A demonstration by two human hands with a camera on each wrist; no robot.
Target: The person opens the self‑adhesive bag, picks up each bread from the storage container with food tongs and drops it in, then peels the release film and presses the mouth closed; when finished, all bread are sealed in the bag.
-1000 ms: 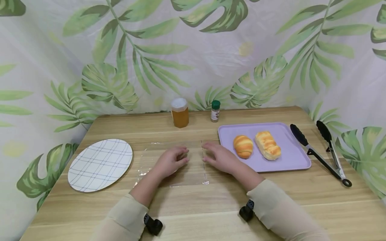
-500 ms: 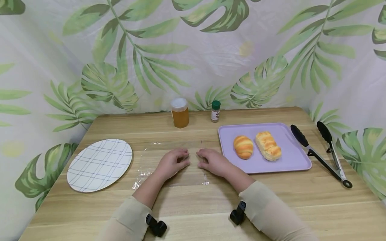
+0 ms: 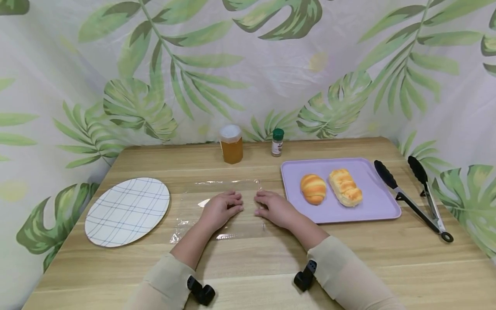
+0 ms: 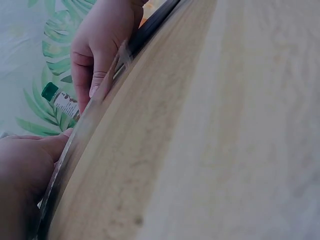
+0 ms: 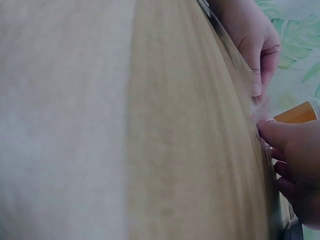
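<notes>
A clear plastic bag lies on the wooden table, its surface showing bright glints in the head view. Over its right half, my left hand pinches the film, fingers bent down toward the thumb. Facing it, my right hand pinches the bag near its right edge. A small gap separates the two sets of fingertips. In the right wrist view a bit of film stands up between the thumbs. The bag's edge also rises beside the right hand in the left wrist view.
A checked oval plate lies on the left. On the right, a purple tray holds a round bread roll and a longer loaf, with black-tipped tongs beyond. An amber jar and green-capped shaker stand behind.
My right hand has moved left, away from the tray and toward my left hand. The bag's right edge has shifted and new glints show on its surface. My left hand has barely moved.
</notes>
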